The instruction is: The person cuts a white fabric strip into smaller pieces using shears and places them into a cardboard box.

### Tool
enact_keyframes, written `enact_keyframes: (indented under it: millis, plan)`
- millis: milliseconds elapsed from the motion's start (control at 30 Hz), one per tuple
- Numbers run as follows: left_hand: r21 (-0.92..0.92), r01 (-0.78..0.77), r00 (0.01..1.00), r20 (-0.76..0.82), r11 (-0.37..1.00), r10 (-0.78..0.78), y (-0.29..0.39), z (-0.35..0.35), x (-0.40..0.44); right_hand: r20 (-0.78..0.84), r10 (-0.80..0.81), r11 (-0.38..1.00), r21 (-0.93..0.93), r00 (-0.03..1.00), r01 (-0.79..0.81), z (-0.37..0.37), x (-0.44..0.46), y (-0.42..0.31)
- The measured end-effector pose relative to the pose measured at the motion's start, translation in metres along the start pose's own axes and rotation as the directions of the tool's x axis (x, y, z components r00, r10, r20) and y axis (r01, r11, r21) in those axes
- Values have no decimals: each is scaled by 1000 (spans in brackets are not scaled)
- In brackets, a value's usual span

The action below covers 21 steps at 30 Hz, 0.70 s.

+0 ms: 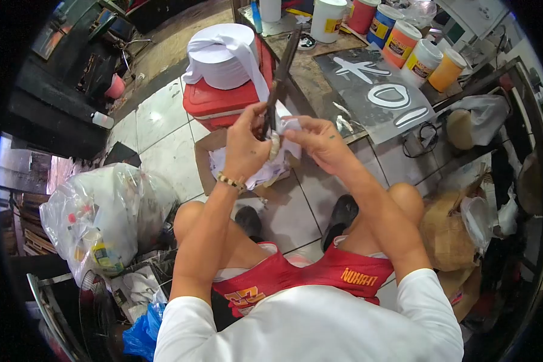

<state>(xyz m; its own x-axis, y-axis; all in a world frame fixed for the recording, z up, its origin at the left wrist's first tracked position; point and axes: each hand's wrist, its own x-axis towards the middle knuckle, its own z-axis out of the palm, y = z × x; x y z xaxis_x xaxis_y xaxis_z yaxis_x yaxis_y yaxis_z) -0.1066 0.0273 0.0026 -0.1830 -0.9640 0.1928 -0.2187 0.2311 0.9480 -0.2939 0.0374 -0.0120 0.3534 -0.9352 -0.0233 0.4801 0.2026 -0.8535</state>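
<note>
My left hand point(247, 148), with a beaded bracelet on its wrist, is closed around a pair of large dark scissors point(281, 75). Their long blades point up and away from me, and a pale wrapped handle point(274, 146) shows below. Close beside it, my right hand point(320, 142) pinches a piece of white strip point(289, 125) near the scissors. A large roll of white strip point(223, 57) rests on a red cooler point(214, 102), its loose end hanging towards my hands. Beneath them, a cardboard box point(204, 158) holds white cut pieces point(262, 174).
Several paint tubs point(401, 43) line the worktable at the back right, behind a dark sheet with white painted shapes point(383, 90). A clear plastic bag of bottles point(111, 211) stands on my left. Cardboard and plastic bags point(452, 232) pile up on my right.
</note>
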Motion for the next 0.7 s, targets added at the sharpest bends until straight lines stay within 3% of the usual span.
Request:
enact_keyframes:
  millis: [67,133,200,267,333,367,500,600,633,667,700]
  plan:
    - [181,-43,997,-62,982,55,2,-18,9,-50,-82,990,-117,995,76,-7,2,-2]
    - [366,17,992,-126,930,32,-1,-42,15,-84,-69,984,-170,994,54,-9,0,-13]
    - [430,44,991,-135,902,16,-16,-66,21,-208,-154,960,-265,966,97,-20,3,-14]
    - [490,72,989,-145,869,0,-27,-84,24,-218,-175,958,-261,960,116,-24,1,-22]
    - [750,176,984,-146,637,-100,-31,-96,24,-301,-177,947,-311,937,79,-22,-3,-37]
    - [716,226,974,-155,660,-165,-33,-101,23,-312,-190,930,-362,931,69,-24,-3,-41]
    - [772,235,972,-186,590,-143,-43,-111,25,-299,-241,903,-418,923,101,-39,-3,-48]
    - [698,202,971,-233,687,-50,-26,-99,24,-271,-312,857,-494,910,146,-44,-6,-58]
    - [363,233,968,-179,902,-178,-15,-91,24,-254,-331,837,-523,909,159,-46,-7,-62]
    - [-29,272,959,-72,962,-273,-7,-83,22,-236,-348,817,-552,907,170,-48,-9,-66]
    - [-33,262,962,-66,964,-264,-1,-73,20,-238,-358,811,-559,903,174,-51,-10,-70]
